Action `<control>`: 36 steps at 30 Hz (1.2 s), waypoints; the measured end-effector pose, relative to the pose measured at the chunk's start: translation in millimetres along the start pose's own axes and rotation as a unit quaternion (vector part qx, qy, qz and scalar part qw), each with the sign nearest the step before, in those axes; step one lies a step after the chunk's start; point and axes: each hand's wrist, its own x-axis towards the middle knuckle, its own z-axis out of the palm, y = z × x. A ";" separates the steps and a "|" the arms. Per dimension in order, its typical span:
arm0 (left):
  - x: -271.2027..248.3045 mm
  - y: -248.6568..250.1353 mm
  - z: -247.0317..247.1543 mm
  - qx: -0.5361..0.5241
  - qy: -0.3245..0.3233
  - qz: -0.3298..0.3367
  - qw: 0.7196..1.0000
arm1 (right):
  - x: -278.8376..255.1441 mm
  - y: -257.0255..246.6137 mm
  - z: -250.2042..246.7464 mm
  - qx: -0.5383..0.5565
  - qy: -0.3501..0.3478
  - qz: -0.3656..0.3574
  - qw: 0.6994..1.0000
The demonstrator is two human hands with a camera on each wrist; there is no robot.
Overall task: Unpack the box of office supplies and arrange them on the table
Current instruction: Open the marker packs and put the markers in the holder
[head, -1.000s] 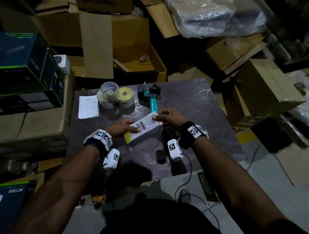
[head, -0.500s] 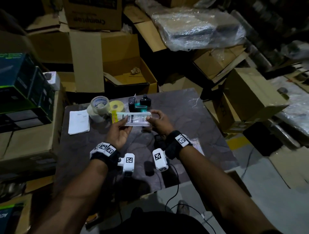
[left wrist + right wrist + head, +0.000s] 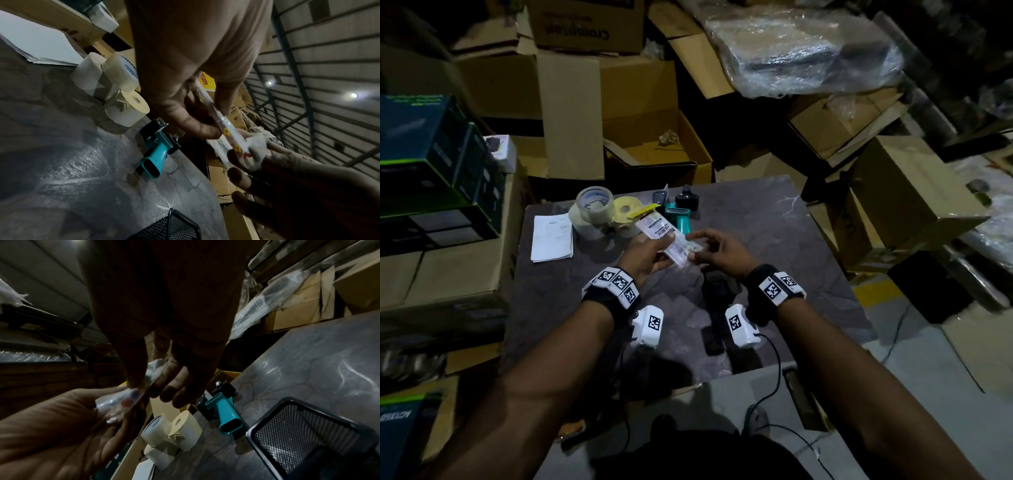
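Both hands are up over the table point(image 3: 774, 240), the left hand point(image 3: 645, 255) gripping a clear packet of pens point(image 3: 669, 238) and the right hand point(image 3: 717, 251) pinching its near end, seemingly to tear it open before laying it by the tape rolls point(image 3: 602, 209).

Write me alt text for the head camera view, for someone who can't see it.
Both hands, left hand and right hand, hold a clear plastic packet above a dark table. Behind it sit tape rolls, a teal tape dispenser and white papers, with cardboard boxes all around.
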 end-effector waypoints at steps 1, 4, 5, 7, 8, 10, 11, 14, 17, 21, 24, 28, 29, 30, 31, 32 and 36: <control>-0.6 0.2 0.7 0.009 -0.003 0.002 1.000 | 0.4 -0.1 -1.1 -0.011 0.001 -0.002 1.000; -2.4 0.6 3.7 0.034 -0.004 0.010 0.999 | -0.4 -2.0 -1.0 -0.028 -0.003 0.003 1.000; -3.9 1.1 5.6 0.044 -0.006 0.012 0.999 | -0.3 -1.6 -0.1 -0.031 -0.007 0.004 0.999; -6.0 2.6 8.3 0.060 -0.009 0.016 0.998 | -2.5 -2.4 1.2 -0.041 -0.014 -0.009 0.999; -5.5 3.5 7.9 0.059 -0.002 0.019 0.998 | -4.5 -3.4 1.1 -0.047 -0.020 -0.021 0.998; -4.7 8.2 4.5 0.033 0.026 0.024 0.999 | -7.7 -3.4 -0.9 -0.049 -0.038 -0.029 0.998; -4.2 10.8 2.4 0.016 0.038 0.021 0.999 | -8.4 -2.8 -2.7 -0.050 -0.042 -0.023 0.998; -5.0 13.6 -0.5 -0.026 0.030 0.009 0.999 | -10.2 -3.9 -5.9 -0.103 -0.048 0.004 0.994; -9.4 14.0 3.5 -0.065 0.013 -0.005 0.998 | -10.8 -5.4 1.8 -0.142 -0.008 -0.022 0.990; -5.9 9.5 4.5 -0.083 0.025 -0.021 0.996 | -3.6 3.0 13.2 -0.111 0.114 -0.048 0.986; -4.5 6.3 4.2 -0.087 0.045 -0.019 0.995 | 0.1 3.5 18.4 -0.105 0.108 -0.022 0.988; -1.4 3.3 1.0 -0.085 0.044 -0.022 0.995 | 4.9 -0.2 20.1 -0.060 0.121 0.029 0.990; 0.0 1.9 -0.3 -0.082 0.046 -0.025 0.995 | 6.2 -1.0 19.9 -0.043 0.124 0.055 0.990; 1.1 0.8 -1.7 -0.080 0.052 -0.025 0.995 | 6.9 -1.9 19.7 -0.025 0.126 0.081 0.988; 1.6 -0.1 -2.7 -0.081 0.056 -0.025 0.995 | 7.7 -2.3 19.7 -0.005 0.129 0.099 0.987; 2.0 -0.9 -3.6 -0.085 0.058 -0.025 0.994 | 7.6 -3.5 19.9 0.014 0.131 0.111 0.985; 3.2 -2.6 -7.3 -0.086 0.051 -0.029 0.995 | 2.5 -10.1 20.5 0.123 0.114 0.127 0.978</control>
